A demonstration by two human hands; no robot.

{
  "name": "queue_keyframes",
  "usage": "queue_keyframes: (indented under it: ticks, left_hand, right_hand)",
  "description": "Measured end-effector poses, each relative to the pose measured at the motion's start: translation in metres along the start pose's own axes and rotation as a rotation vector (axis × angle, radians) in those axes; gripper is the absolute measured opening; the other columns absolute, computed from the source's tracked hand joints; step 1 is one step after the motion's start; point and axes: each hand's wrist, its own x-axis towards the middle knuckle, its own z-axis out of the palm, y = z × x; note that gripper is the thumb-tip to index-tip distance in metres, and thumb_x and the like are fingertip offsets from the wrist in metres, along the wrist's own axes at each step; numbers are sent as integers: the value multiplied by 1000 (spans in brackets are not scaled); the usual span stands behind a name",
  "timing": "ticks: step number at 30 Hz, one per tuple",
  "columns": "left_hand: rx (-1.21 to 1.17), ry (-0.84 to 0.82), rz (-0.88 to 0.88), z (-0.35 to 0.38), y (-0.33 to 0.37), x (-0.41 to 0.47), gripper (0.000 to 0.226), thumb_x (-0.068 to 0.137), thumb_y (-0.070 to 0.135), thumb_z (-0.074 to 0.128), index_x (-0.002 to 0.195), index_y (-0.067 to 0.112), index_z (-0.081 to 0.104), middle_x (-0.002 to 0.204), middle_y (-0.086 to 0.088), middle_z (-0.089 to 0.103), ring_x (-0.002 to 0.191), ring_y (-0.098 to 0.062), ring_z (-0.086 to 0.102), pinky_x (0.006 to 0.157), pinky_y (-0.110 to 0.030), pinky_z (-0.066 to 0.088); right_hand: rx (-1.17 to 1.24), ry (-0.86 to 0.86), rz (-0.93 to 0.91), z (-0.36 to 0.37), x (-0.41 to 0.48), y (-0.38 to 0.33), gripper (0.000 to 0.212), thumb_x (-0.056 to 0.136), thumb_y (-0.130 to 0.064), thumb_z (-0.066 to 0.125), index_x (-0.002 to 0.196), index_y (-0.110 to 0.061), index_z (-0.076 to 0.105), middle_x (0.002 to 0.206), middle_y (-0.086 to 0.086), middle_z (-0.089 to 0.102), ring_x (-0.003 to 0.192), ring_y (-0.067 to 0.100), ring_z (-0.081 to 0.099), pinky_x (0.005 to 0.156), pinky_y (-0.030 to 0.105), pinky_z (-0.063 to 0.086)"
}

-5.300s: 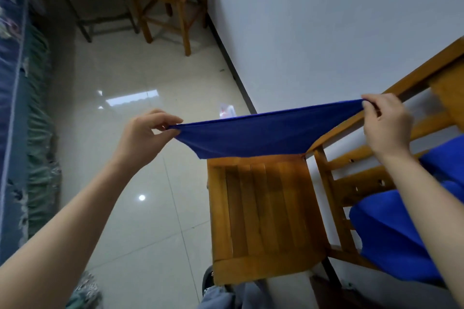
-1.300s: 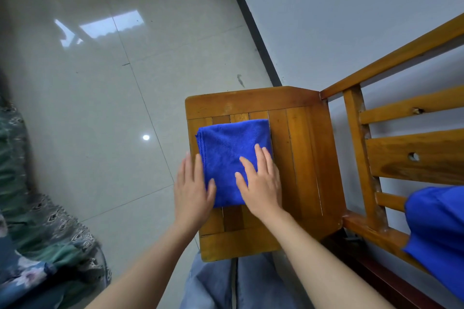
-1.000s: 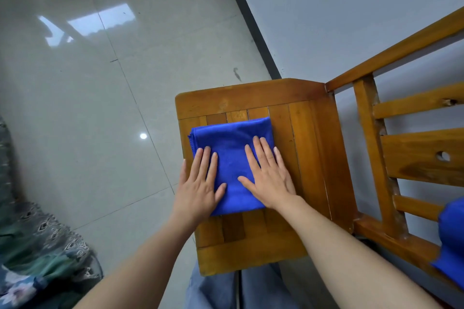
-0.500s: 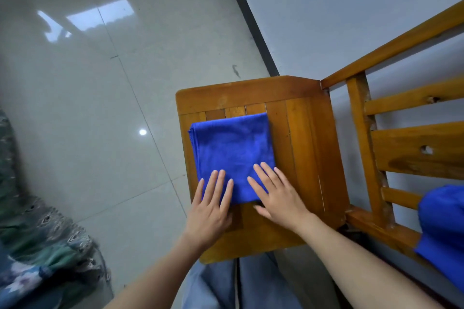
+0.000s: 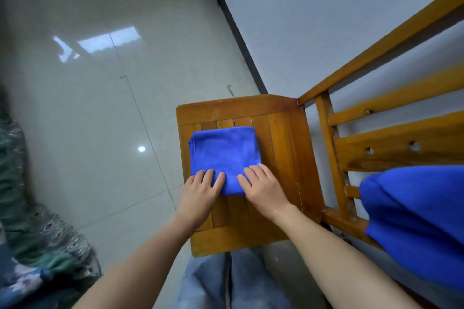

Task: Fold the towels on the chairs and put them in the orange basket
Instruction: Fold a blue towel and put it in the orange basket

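Cloth, a folded blue microfibre towel (image 5: pixel 223 155) mid-frame, looks soft, light, floppy; my left hand (image 5: pixel 200 192) and right hand (image 5: pixel 265 189) rest flat-fingered on its near edge, where I'd scoop under.

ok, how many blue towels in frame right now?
2. A folded towel lies on the chair seat, left hand and right hand pressing its near edge. A bunched towel sits at the frame's right edge, partly cut off. More may be out of view.
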Motion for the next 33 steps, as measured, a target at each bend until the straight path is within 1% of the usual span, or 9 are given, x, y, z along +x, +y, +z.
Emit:
queue_keyframes:
  ticks: [2, 5, 7, 10, 15, 21, 26, 30, 33]
  left_hand:
    - [4, 11, -14, -41, 7, 3, 36, 69, 10, 52, 104, 11, 45, 79, -13, 67, 64, -29, 64, 53, -30, 52]
    - [-15, -28, -38, -97, 17, 1, 66, 47, 12, 82, 102, 12, 46, 76, -9, 67, 62, -26, 64, 54, -27, 52]
    - [18, -2, -55, -144, 20, 3, 76, 39, 17, 88, 102, 13, 46, 77, -7, 67, 62, -24, 64, 56, -26, 53]
    - [89, 83, -113, -202, 18, 5, 74, 39, 9, 86, 101, 13, 47, 76, -5, 66, 60, -23, 63, 55, -27, 52]
    - [261, 293, -201, -302, 2, 9, 67, 45, 3, 81, 102, 12, 47, 74, -6, 66, 60, -24, 63, 55, -27, 52]
    - [452, 550, -277, -415, -30, -10, 57, 55, 6, 74, 105, 13, 48, 76, -6, 65, 62, -26, 61, 56, -29, 49]
    - [623, 728, -251, -499, -60, -57, 32, 75, 13, 42, 106, 12, 47, 78, -8, 66, 61, -25, 62, 53, -28, 49]
    - [769, 831, -190, -556, -87, -112, 31, 77, 12, 45, 107, 12, 48, 82, -9, 68, 62, -26, 63, 56, -29, 51]
    - [863, 864, -152, -596, -101, -153, 31, 78, 11, 44, 109, 11, 48, 86, -10, 69, 65, -26, 65, 57, -30, 52]
  right_hand:
    - [29, -11, -4, -38, 10, -4, 18, 80, -5, 47, 78, -9, 65, 70, 8, 62, 63, 27, 61, 61, 30, 53]
    - [47, -33, -43, -93, 23, -3, 15, 75, -6, 52, 75, -12, 65, 65, 4, 59, 59, 22, 58, 55, 29, 52]
    - [38, 10, -105, -135, 45, 0, 16, 75, -5, 52, 73, -13, 65, 65, 3, 60, 59, 20, 59, 54, 28, 52]
    - [-2, 103, -207, -187, 81, 3, 20, 73, 0, 48, 67, -13, 61, 59, 3, 55, 52, 19, 54, 47, 27, 46]
    - [-74, 314, -436, -275, 157, 1, 17, 71, 3, 41, 77, -13, 42, 60, 4, 53, 50, 20, 51, 44, 26, 42]
    - [-108, 524, -609, -375, 234, -43, 15, 69, 1, 40, 79, -9, 45, 63, 7, 56, 53, 25, 54, 44, 29, 45]
    - [-214, 690, -746, -445, 273, -106, 17, 74, -4, 48, 90, -8, 46, 69, 7, 61, 57, 22, 58, 50, 27, 47]
    - [-277, 763, -876, -491, 292, -166, 28, 71, -7, 69, 92, -6, 50, 74, 10, 62, 60, 23, 59, 51, 31, 51]
    - [-306, 822, -919, -523, 300, -212, 22, 71, -4, 69, 90, -3, 59, 75, 10, 63, 61, 23, 60, 51, 32, 53]
